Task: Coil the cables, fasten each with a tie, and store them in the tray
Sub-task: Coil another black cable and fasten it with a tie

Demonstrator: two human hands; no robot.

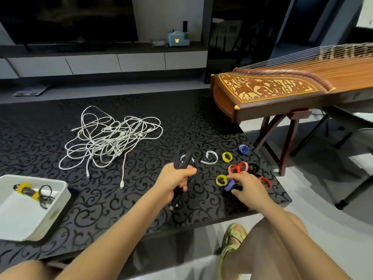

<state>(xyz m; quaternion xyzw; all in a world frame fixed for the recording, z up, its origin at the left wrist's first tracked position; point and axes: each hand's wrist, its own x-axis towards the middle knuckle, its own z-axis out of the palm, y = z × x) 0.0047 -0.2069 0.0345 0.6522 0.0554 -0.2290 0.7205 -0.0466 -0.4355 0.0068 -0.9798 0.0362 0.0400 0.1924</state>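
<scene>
left hand (177, 178): fingers closed tight round black cable coil (182, 158), frame centre, probably to keep loops together | right hand (248, 186): fingers pinched purple tie (230, 185), lower right, apparently for this coil | tray (60, 190), lower left, held one tied cable (26, 189) | white cables (113, 138) tangled on bench (101, 199), upper left

No legible text, label, brand or number anywhere.

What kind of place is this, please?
Probably a home living room: a large television above a low cabinet, a wooden zither, and a patterned black low table.
</scene>
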